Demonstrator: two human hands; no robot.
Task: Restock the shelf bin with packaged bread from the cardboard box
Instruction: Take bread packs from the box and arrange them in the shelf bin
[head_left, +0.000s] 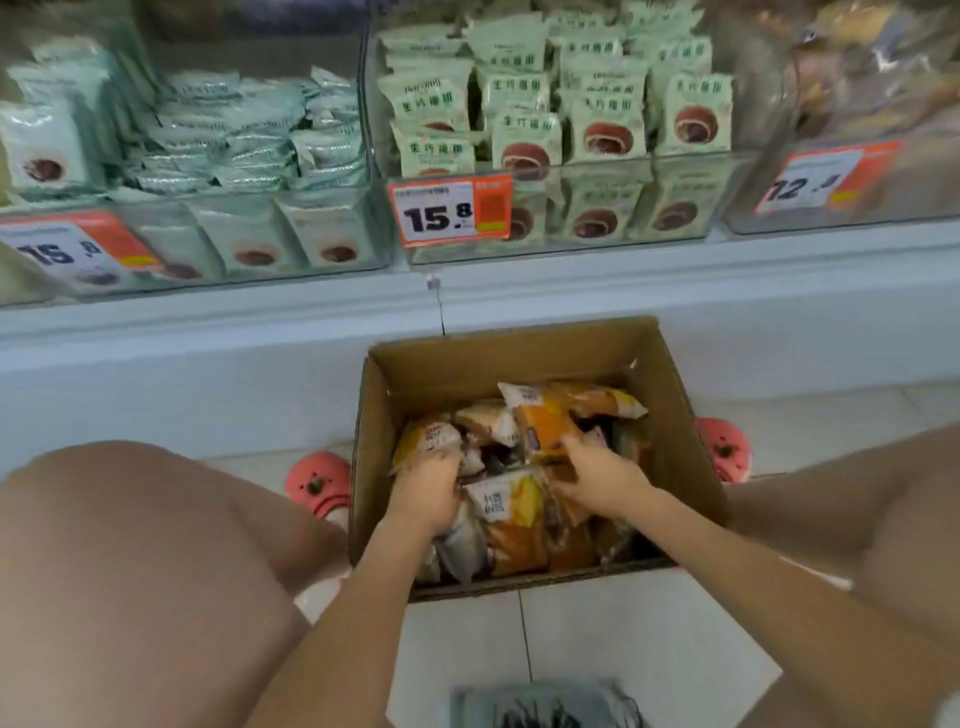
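Cardboard box (670, 415) – one | left hand (426, 491), right hand (597, 478) – fingers clamped on bread packs (511, 501)

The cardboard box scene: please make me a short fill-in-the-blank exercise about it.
1. Both hands reach into the cardboard ___ on the floor.
2. The middle price tag reads ___.
3. The shoes beside the box are ___ in colour.
4. The left hand grips a bread ___.

Missing words: box; 15.8; pink; packet

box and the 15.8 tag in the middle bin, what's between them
In the head view, only the pale blue shelf front lies between the box and the 15.8 tag; a small clip with a dark line hangs on it.
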